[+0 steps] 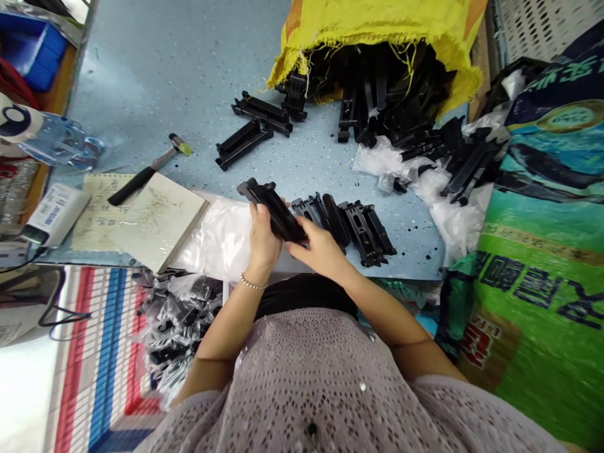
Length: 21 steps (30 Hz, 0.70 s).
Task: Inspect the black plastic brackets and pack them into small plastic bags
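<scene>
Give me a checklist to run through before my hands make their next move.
1. Both hands on the black part: ok, fingers of the left hand and right hand hold it.
2. Hammer apart from the hands: ok, it lies off to the left.
3. Row of parts resting on the table: ok, beside the right hand.
4. All parts inside the sack: not ok, several lie outside its mouth.
5. Underside of the black part undamaged: cannot tell, it is hidden.
</scene>
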Each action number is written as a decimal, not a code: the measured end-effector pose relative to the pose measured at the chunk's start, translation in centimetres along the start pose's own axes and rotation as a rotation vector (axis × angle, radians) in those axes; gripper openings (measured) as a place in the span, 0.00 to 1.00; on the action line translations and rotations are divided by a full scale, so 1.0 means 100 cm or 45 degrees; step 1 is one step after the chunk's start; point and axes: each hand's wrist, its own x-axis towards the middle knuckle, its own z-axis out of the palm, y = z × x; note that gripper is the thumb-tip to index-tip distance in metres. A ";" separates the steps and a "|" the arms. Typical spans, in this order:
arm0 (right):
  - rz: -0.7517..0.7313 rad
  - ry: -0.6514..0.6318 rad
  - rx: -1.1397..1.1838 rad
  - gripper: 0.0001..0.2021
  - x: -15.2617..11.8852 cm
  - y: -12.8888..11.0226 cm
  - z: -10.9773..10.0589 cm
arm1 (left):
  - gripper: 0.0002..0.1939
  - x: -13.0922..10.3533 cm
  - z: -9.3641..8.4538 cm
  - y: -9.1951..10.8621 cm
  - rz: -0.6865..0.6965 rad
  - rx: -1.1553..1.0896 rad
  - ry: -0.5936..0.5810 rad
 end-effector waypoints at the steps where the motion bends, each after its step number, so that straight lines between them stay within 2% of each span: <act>1: 0.050 0.014 0.140 0.25 0.005 0.005 0.000 | 0.26 -0.005 -0.008 -0.001 0.075 0.148 -0.007; 3: 0.113 0.088 0.446 0.21 0.012 0.014 -0.006 | 0.26 -0.020 -0.026 -0.009 0.242 0.604 -0.058; 6: 0.157 0.223 0.781 0.21 0.011 0.021 -0.021 | 0.20 -0.047 -0.049 -0.027 0.486 1.319 -0.276; 9: 0.176 0.265 0.908 0.21 0.003 0.019 -0.029 | 0.13 -0.064 -0.058 -0.042 0.652 1.652 -0.507; 12: 0.186 0.213 0.961 0.23 -0.006 0.015 -0.030 | 0.10 -0.064 -0.060 -0.046 0.820 1.781 -0.561; 15: 0.212 0.152 0.996 0.24 -0.012 0.013 -0.028 | 0.13 -0.059 -0.061 -0.045 0.888 1.769 -0.564; 18: 0.233 0.128 1.039 0.23 -0.015 0.012 -0.024 | 0.22 -0.059 -0.062 -0.045 0.838 1.631 -0.641; 21: 0.235 0.115 1.077 0.23 -0.018 0.012 -0.023 | 0.29 -0.059 -0.064 -0.047 0.739 1.464 -0.622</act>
